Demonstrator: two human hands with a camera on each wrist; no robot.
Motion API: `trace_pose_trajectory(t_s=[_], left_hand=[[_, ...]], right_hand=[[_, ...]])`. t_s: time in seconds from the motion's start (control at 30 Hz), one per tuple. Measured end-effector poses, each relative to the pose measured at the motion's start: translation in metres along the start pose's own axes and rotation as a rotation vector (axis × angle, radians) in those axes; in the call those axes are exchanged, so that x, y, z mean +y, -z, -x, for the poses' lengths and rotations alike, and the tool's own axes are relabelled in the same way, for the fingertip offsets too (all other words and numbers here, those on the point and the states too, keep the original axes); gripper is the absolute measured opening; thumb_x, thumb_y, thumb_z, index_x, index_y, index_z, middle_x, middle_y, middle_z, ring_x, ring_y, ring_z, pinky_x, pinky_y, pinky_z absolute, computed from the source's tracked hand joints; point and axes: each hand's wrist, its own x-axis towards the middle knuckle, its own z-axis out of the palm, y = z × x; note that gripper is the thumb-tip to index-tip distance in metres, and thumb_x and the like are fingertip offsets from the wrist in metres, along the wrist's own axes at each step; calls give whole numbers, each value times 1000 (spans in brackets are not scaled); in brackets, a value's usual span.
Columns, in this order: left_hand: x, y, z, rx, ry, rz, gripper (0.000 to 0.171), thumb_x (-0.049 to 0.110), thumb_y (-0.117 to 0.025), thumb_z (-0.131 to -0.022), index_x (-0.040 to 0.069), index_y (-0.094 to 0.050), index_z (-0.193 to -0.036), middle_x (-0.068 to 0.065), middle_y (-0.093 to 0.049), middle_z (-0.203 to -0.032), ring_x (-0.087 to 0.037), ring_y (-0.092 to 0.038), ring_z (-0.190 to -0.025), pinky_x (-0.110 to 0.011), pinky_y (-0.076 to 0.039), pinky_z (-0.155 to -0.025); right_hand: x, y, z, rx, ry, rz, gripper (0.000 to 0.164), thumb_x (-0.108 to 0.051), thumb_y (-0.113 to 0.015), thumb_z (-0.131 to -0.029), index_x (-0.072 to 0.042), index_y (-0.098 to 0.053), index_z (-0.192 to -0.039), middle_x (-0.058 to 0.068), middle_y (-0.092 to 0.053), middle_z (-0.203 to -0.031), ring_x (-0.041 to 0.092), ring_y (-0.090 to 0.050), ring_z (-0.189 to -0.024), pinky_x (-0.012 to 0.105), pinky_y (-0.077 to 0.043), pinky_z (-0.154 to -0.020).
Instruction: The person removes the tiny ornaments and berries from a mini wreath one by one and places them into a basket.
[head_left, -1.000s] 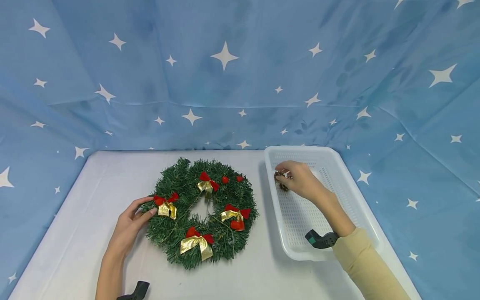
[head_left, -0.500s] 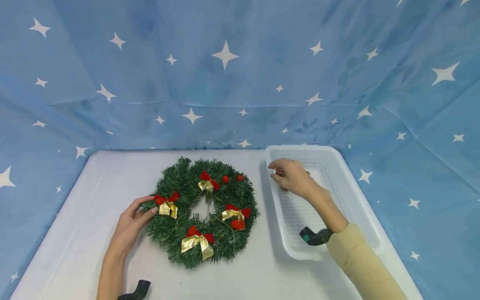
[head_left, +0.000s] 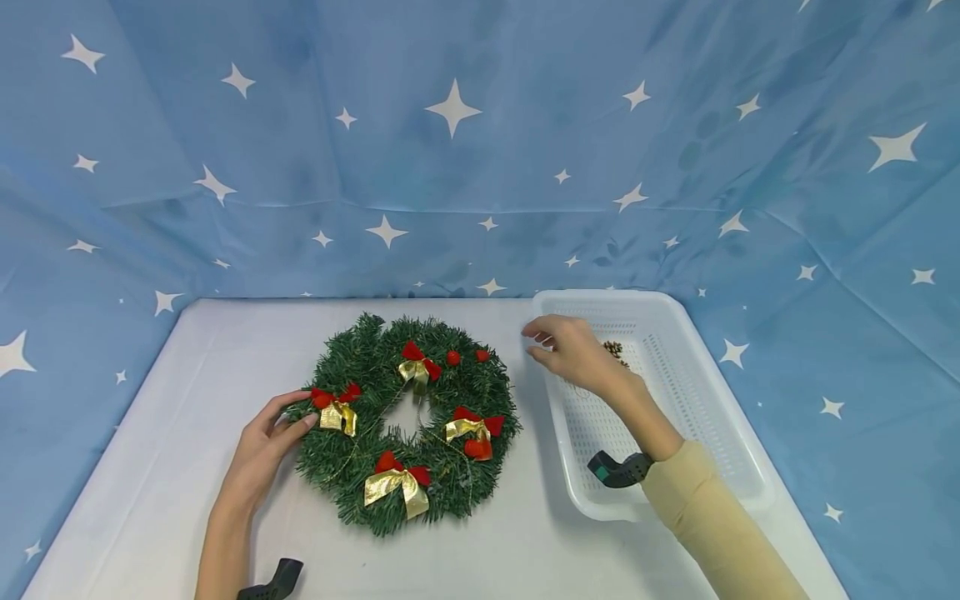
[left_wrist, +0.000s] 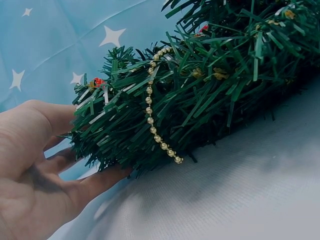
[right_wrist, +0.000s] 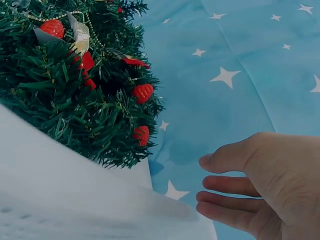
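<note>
A green Christmas wreath (head_left: 487, 400) lies on the white table, trimmed with red and gold bows, red berries and a gold bead string (left_wrist: 150, 110). My left hand (head_left: 258, 454) holds its left edge, thumb and fingers on opposite sides of the greenery near a bow (head_left: 335, 412). In the head view, my right hand (head_left: 573, 354) hovers over the left rim of a white plastic basket (head_left: 562, 467). Its fingers are slightly bent and apart, and the right wrist view shows nothing between them. Partly hidden behind that hand, small brown pine-cone-like pieces (head_left: 615, 350) lie in the basket.
The basket stands at the right side of the table (head_left: 480, 550), a short gap from the wreath. A blue curtain (head_left: 450, 167) with white stars hangs behind the table and along its sides.
My right hand has moved left from the brown pieces in the basket to its left rim, uncovering some of them. The left hand keeps its hold on the wreath.
</note>
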Motion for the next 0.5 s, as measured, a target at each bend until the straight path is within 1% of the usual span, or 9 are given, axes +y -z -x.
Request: trace_pose_trajectory(t_s=[0.1, 0.17, 0.27, 0.4, 0.5], left_hand=[[0, 0, 0, 1, 2, -3, 55, 31, -65, -104, 10, -47, -151, -17, -25, -166, 8, -50, -121, -16, -52, -84], [0, 0, 0, 1, 4, -3, 55, 31, -65, -104, 10, -47, -151, -16, -24, -167, -3, -50, -131, -16, -51, -85], [1, 0, 0, -1, 12, -6, 55, 31, -65, -104, 11, -46, -151, -15, -24, -167, -19, -46, -141, -15, -51, -86], [1, 0, 0, -2, 22, -7, 56, 32, -64, -104, 11, -46, -152, -15, -24, -168, -30, -43, -145, -15, -51, -87], [2, 0, 0, -4, 22, 6, 56, 32, -65, -104, 11, -46, -152, -16, -23, -168, -38, -38, -149, -14, -51, -87]], right_hand=[[-2, -2, -2, -9, -2, -3, 25, -5, -72, -94, 1, -72, -118, 18, -74, -116, 33, -73, -101, 45, -60, -88], [-3, -3, -4, -12, -5, -4, 24, -6, -72, -94, 0, -73, -118, 16, -74, -116, 32, -73, -101, 45, -60, -89], [-5, -5, -6, -18, -4, -4, 24, -7, -73, -94, 0, -73, -117, 16, -75, -115, 31, -73, -101, 45, -60, -89], [-7, -9, -9, -25, 1, -8, 23, -7, -73, -94, 0, -73, -116, 16, -75, -114, 31, -73, -100, 44, -61, -88], [-7, -13, -12, -27, 15, -8, 23, -7, -73, -94, 1, -73, -116, 17, -74, -114, 33, -73, -100, 42, -61, -88]])
